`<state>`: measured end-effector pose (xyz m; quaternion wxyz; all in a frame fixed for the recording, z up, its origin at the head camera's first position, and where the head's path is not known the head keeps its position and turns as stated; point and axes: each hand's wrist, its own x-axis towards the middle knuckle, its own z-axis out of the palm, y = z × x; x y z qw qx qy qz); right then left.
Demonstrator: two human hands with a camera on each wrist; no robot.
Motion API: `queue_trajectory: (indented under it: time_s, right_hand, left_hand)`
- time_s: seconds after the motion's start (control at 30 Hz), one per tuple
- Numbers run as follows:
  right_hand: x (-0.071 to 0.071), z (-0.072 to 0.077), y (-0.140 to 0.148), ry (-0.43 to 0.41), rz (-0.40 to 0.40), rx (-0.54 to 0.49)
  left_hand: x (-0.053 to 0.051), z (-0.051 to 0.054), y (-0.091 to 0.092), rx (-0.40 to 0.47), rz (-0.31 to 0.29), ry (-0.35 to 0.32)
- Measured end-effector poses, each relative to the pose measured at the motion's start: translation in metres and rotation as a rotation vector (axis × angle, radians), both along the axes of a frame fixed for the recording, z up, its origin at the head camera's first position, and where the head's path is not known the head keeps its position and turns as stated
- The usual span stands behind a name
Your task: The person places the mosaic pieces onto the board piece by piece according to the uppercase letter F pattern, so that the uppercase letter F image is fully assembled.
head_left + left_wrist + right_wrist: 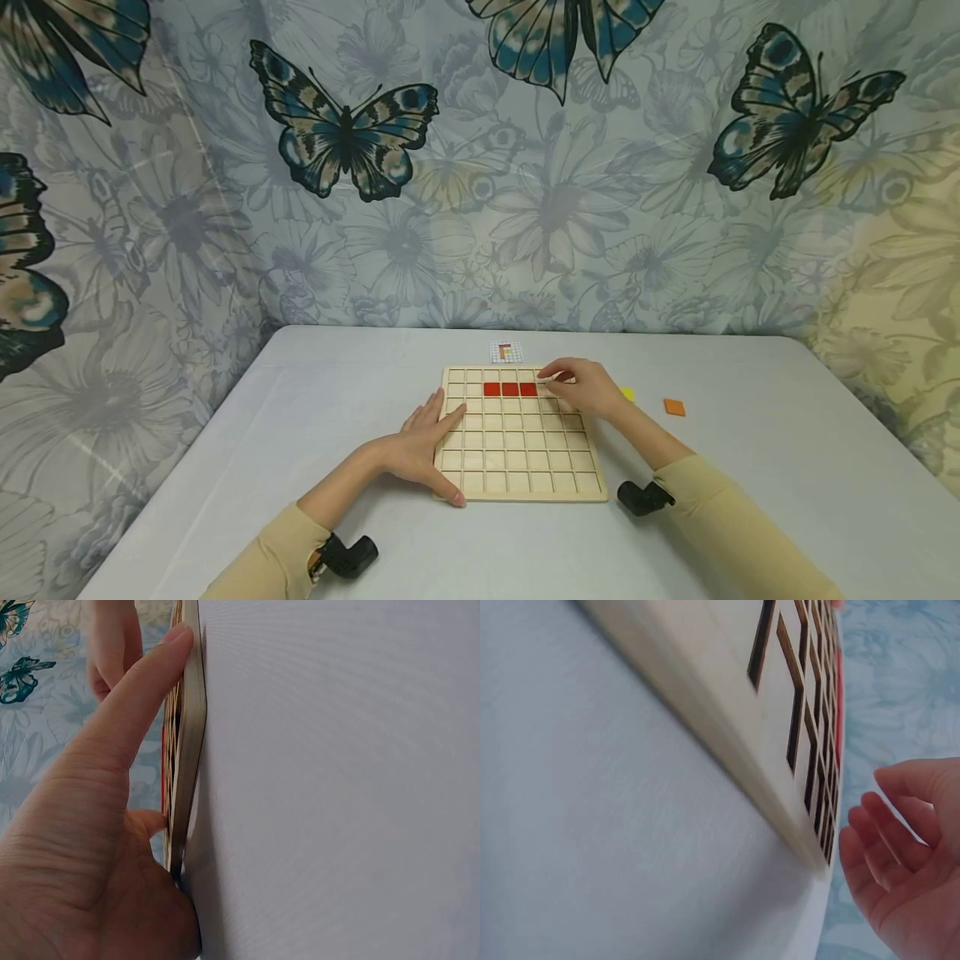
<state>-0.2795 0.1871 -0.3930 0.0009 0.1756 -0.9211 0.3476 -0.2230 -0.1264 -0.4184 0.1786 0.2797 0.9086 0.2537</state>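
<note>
A light wooden grid board (497,461) lies flat on the table, with three red square tiles (510,389) side by side in an upper row. My left hand (416,446) rests on the board's left edge, fingers spread and thumb at the lower left corner; in the left wrist view the thumb (142,690) lies along the board's rim. Over the upper right of the board hovers my right hand (588,387), just right of the red tiles. Its thumb and fingers are bent but apart in the right wrist view, and no tile shows between them.
A small printed card (506,352) with a coloured grid pattern lies behind the board. Right of the board are a yellow tile (628,393), partly hidden by the right hand, and an orange tile (674,407). Butterfly-patterned cloth (450,250) hangs behind the white table (337,367).
</note>
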Motion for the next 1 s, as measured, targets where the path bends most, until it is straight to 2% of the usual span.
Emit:
queue_trajectory:
  time_s: [0.17,0.47,0.67,1.0]
  right_hand:
    - [0.002,0.001,0.022,-0.013,-0.062,0.019]
    - [0.009,0.003,0.066,-0.035,-0.102,0.046]
    - [0.019,0.003,0.093,-0.053,-0.152,0.052]
    - [0.035,0.01,0.127,-0.081,-0.212,0.137]
  left_hand:
    - [0.0,0.001,0.0,0.005,0.001,-0.002]
    - [0.0,0.001,0.0,0.003,0.001,-0.002]
    - [-0.001,0.002,0.001,0.007,-0.008,-0.008]
    - [0.001,0.004,0.001,-0.003,0.002,-0.009]
